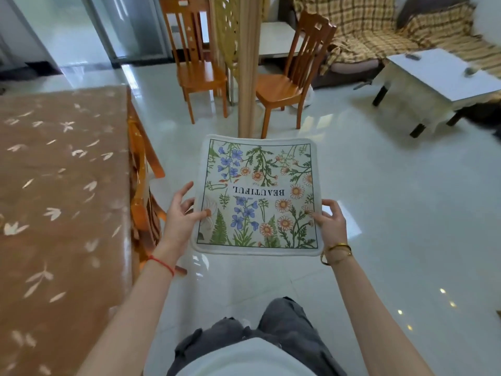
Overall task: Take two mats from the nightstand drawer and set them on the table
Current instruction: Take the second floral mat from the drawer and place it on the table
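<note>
A white floral mat printed with the word BEAUTIFUL is held flat at waist height above the tiled floor. My left hand grips its left edge, thumb on top. Its right edge is pinched by my right hand. I cannot tell whether a second mat lies under it. The table, covered with a brown leaf-patterned cloth, stands to the left of the mat. The nightstand is out of sight.
An orange wooden chair is tucked at the table's right edge, close to my left hand. Two more chairs and a pillar stand ahead. A low white table and a plaid-covered sofa are at the right.
</note>
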The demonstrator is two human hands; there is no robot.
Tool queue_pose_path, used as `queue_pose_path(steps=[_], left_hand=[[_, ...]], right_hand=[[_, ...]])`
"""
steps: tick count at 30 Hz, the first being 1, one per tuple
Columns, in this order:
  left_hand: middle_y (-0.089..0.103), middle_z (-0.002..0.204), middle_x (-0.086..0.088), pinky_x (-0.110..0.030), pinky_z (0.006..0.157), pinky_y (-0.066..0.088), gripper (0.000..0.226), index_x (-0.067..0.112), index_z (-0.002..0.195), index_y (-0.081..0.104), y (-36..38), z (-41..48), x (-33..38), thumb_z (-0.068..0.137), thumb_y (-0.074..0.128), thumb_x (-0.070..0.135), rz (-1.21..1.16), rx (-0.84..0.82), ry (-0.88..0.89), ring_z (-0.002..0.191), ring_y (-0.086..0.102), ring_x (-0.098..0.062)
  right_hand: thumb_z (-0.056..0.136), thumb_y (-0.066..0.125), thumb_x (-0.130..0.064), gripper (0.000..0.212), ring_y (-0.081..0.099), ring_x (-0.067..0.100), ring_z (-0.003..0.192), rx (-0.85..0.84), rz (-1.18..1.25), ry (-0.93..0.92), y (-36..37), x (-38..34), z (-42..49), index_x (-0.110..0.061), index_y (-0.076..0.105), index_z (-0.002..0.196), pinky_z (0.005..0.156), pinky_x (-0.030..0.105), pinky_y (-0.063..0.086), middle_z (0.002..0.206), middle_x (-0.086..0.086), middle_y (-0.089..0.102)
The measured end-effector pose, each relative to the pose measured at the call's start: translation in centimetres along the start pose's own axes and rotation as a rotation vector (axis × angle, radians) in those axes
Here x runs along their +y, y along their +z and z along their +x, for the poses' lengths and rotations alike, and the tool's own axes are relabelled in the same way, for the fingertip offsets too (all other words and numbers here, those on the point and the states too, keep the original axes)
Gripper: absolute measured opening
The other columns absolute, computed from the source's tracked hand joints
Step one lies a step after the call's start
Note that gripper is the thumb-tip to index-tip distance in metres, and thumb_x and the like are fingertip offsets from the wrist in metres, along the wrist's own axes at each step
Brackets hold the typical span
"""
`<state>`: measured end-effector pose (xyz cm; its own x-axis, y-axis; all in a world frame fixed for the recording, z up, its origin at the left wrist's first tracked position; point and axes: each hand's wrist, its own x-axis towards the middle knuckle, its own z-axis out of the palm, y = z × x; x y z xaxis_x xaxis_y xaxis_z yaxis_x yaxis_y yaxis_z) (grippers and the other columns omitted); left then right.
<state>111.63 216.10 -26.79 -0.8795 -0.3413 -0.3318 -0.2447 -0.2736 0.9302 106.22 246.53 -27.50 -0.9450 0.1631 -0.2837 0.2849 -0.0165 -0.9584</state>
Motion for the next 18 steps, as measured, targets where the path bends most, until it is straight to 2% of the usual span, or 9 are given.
queue_pose_path(steps=[3, 6, 9, 11, 14, 18], left_hand=[[0.061, 0.131, -0.016, -0.054, 0.101, 0.050, 0.078, 0.024, 0.146, 0.045, 0.3, 3.4, 1.1, 0.082, 0.064, -0.016, -0.017, 0.067, -0.009, 0.122, 0.061, -0.030], [0.065, 0.131, -0.010, -0.056, 0.100, 0.051, 0.074, 0.020, 0.147, 0.046, 0.4, 6.4, 2.0, 0.083, 0.063, -0.014, -0.021, 0.125, -0.016, 0.123, 0.061, -0.030], [0.073, 0.119, -0.005, -0.055, 0.093, 0.055, 0.056, 0.024, 0.127, 0.063, 0.7, 9.7, 2.8, 0.084, 0.062, -0.012, -0.015, 0.197, -0.001, 0.113, 0.068, -0.030], [0.075, 0.112, -0.003, -0.053, 0.088, 0.058, 0.052, 0.026, 0.118, 0.067, 1.0, 11.9, 3.7, 0.083, 0.062, -0.012, -0.021, 0.263, 0.016, 0.108, 0.070, -0.029], [0.074, 0.112, -0.006, -0.050, 0.085, 0.060, 0.057, 0.018, 0.124, 0.064, 1.8, 15.5, 4.9, 0.078, 0.062, -0.016, -0.086, 0.384, 0.047, 0.107, 0.070, -0.030], [0.073, 0.114, -0.008, -0.049, 0.083, 0.061, 0.065, 0.017, 0.124, 0.063, 2.4, 19.5, 6.9, 0.070, 0.062, -0.020, -0.151, 0.501, 0.068, 0.104, 0.071, -0.030]], right_hand=[[0.085, 0.062, -0.001, 0.022, 0.070, 0.019, 0.060, -0.080, -0.012, 0.005, 2.4, -1.6, 4.9, -0.022, 0.055, 0.087, 0.050, 0.033, 0.057, 0.080, 0.004, 0.074], [0.086, 0.061, -0.002, 0.021, 0.071, 0.019, 0.059, -0.166, -0.032, 0.004, 5.0, -3.0, 9.6, -0.022, 0.055, 0.087, 0.050, 0.035, 0.058, 0.080, 0.003, 0.074], [0.086, 0.061, -0.001, 0.022, 0.071, 0.018, 0.058, -0.275, -0.052, 0.003, 8.2, -4.7, 15.3, -0.022, 0.055, 0.087, 0.049, 0.034, 0.057, 0.080, 0.003, 0.074], [0.086, 0.060, 0.000, 0.023, 0.071, 0.017, 0.057, -0.342, -0.069, 0.000, 10.5, -5.9, 19.0, -0.023, 0.055, 0.087, 0.047, 0.032, 0.056, 0.078, 0.002, 0.075], [0.087, 0.058, 0.001, 0.023, 0.070, 0.018, 0.056, -0.460, -0.098, -0.003, 14.1, -8.2, 24.7, -0.021, 0.054, 0.087, 0.047, 0.032, 0.056, 0.077, 0.002, 0.075], [0.088, 0.056, 0.002, 0.026, 0.068, 0.023, 0.059, -0.583, -0.165, -0.025, 19.0, -10.9, 30.9, -0.024, 0.054, 0.085, 0.050, 0.037, 0.058, 0.072, 0.002, 0.074]])
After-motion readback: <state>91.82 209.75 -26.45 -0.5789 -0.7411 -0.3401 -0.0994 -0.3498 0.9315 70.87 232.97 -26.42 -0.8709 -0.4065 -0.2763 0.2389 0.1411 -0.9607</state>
